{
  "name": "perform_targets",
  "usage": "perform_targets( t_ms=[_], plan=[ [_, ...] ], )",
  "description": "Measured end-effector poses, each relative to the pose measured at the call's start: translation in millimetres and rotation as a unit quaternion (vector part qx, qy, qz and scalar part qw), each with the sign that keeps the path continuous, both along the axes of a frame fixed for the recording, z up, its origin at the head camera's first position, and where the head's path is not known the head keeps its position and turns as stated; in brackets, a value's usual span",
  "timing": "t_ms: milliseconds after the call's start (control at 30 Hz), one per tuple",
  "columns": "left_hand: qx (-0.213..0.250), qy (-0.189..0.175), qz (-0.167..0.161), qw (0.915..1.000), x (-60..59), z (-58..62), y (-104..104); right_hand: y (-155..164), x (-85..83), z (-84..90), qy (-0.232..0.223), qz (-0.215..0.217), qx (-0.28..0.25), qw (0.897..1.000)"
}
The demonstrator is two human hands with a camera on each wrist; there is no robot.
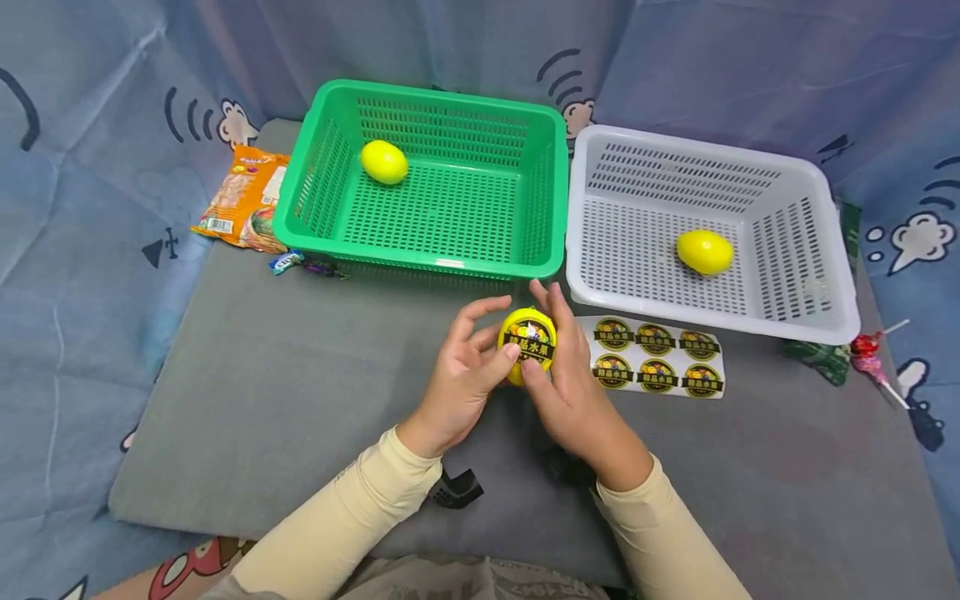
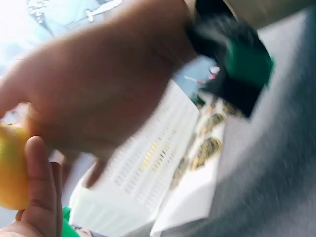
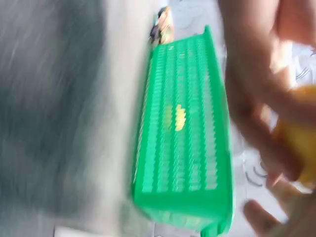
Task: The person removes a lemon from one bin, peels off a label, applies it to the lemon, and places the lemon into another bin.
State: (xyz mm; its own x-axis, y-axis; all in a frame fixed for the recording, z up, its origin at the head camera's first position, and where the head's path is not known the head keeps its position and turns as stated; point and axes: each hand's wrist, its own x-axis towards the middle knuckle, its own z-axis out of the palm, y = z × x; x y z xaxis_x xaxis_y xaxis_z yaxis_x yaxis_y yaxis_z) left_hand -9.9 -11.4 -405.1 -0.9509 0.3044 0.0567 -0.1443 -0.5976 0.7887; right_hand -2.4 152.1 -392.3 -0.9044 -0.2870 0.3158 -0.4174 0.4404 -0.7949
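Note:
A yellow lemon (image 1: 517,377) is held between both hands in front of the body, a round black sticker (image 1: 529,342) with fruit pictures on its upward side. My left hand (image 1: 463,377) holds it from the left, thumb pressed at the sticker's lower edge. From the other side my right hand (image 1: 564,385) grips the fruit, its thumb also at the sticker's lower rim. Another lemon (image 1: 385,162) lies in the green basket (image 1: 442,265), and one more lemon (image 1: 705,252) in the white basket (image 1: 712,318). Both wrist views are blurred.
A sheet of round stickers (image 1: 657,358) lies right of the hands, before the white basket. An orange snack bag (image 1: 242,200) and small wrapped candies (image 1: 287,262) sit by the green basket. Lollipops (image 1: 867,362) and a green packet (image 1: 819,358) lie at the far right.

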Motion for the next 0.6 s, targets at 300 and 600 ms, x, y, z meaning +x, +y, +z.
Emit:
perform_targets(
  t_ms=[300,600],
  plan=[
    [-0.024,0.022,0.043,0.9985,5.0,-3.0,8,-12,-1.7,-1.2,0.117,-0.039,0.013,0.992],
    [-0.023,0.026,0.046,0.9983,6.1,-8.1,7,-15,-0.5,-6.9,0.055,-0.063,0.047,0.995]
  ],
)
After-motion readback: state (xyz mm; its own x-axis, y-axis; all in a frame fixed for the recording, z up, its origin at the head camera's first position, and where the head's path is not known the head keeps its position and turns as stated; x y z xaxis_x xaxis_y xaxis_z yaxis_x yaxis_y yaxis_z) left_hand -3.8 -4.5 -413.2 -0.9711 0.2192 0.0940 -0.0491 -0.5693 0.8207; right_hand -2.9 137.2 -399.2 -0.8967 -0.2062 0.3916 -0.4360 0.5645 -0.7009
